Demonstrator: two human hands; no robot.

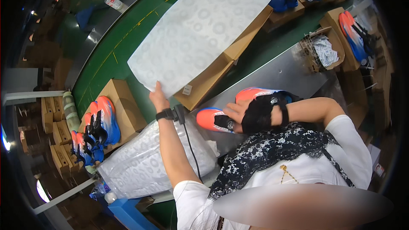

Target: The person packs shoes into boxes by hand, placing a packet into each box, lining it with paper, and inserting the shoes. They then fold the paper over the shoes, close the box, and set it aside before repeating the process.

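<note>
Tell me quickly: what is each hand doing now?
Left hand: closed on the edge of the white paper sheet.
Right hand: resting on the orange shoes; grip cannot be told.

Big sheet of patterned tissue paper runs off the top edge and covers most of the open cardboard box under it, so no idea what's inside. Left hand has its fingertips tucked behind the sheet's corner. Right hand in a black glove hides the middle of the orange and blue shoes. Lower middle is just blurred.
</note>
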